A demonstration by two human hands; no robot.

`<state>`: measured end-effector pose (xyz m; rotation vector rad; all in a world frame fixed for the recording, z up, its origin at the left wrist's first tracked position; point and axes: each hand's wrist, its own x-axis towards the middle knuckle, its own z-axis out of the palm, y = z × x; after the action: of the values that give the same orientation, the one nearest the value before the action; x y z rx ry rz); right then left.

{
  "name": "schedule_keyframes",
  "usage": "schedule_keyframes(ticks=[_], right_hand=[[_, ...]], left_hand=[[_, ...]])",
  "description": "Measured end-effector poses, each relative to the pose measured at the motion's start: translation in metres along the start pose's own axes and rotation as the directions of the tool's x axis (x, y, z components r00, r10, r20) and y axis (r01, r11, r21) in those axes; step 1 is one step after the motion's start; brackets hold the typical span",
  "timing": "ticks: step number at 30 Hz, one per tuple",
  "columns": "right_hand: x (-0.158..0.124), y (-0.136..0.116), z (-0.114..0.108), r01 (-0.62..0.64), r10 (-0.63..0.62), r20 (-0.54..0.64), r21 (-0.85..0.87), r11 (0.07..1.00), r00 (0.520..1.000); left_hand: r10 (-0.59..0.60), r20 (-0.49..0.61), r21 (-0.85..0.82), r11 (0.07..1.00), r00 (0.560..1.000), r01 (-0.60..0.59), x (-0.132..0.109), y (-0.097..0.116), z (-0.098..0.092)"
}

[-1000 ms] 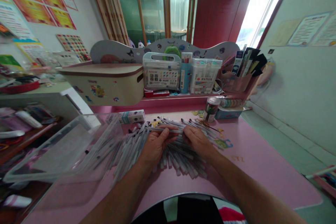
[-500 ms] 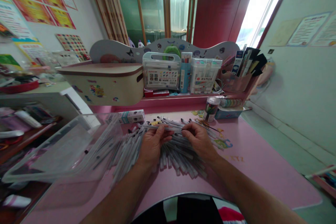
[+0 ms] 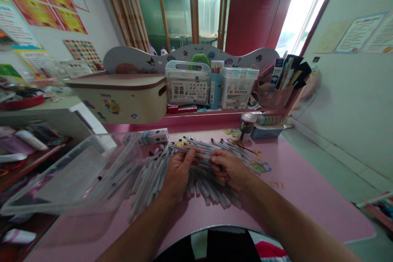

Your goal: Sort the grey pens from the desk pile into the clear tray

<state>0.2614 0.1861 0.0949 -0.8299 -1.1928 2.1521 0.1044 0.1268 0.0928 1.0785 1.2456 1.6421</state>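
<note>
A slim clear-barrelled pen [image 3: 177, 147] lies across my left hand [image 3: 180, 168], gripped under the thumb. My right hand [image 3: 229, 168] is closed, its thumb and forefinger pinched at the pen's right end, other fingers curled in. Below both hands spreads a fanned heap of similar pens [image 3: 153, 178], greyish and translucent, several with dark ends. More pens lean inside the clear plastic bin [image 3: 46, 198] at the left.
On the pink desk [image 3: 301, 196] stand a small box [image 3: 155, 136], a lidded jar [image 3: 247, 127] and a blue box [image 3: 267, 132]. Behind, the shelf holds a cream storage box [image 3: 123, 100], a clear marker case [image 3: 188, 86] and a pen holder [image 3: 278, 95].
My right hand has turned and its fingers have curled in closer at the pen's end. The left hand still holds the pen in nearly the same place.
</note>
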Motion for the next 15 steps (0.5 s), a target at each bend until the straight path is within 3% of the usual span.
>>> schedule_keyframes(ticks=[4,6,9,12,15], right_hand=[[0.002,0.002,0.000,0.055,-0.055,-0.029,-0.016,0.998,0.998],[0.001,0.001,-0.001,0.083,-0.083,-0.036,0.006,0.997,0.996],[0.001,-0.003,-0.005,0.142,-0.135,-0.100,0.060,0.988,0.986],[0.001,-0.009,-0.008,0.262,-0.230,-0.250,0.102,0.960,0.940],[0.003,-0.010,-0.009,0.382,-0.320,-0.378,0.099,0.919,0.869]], left_hand=[[0.002,0.006,-0.054,0.999,1.000,-0.002,0.002,0.002,0.001],[-0.005,-0.034,-0.211,0.978,0.999,-0.002,0.009,0.004,-0.003],[-0.072,-0.166,-0.529,0.848,0.983,-0.027,0.024,0.009,-0.015],[-0.181,-0.279,-0.698,0.712,0.943,-0.071,0.038,0.016,-0.029],[-0.249,-0.269,-0.755,0.654,0.930,-0.043,0.041,0.019,-0.032]])
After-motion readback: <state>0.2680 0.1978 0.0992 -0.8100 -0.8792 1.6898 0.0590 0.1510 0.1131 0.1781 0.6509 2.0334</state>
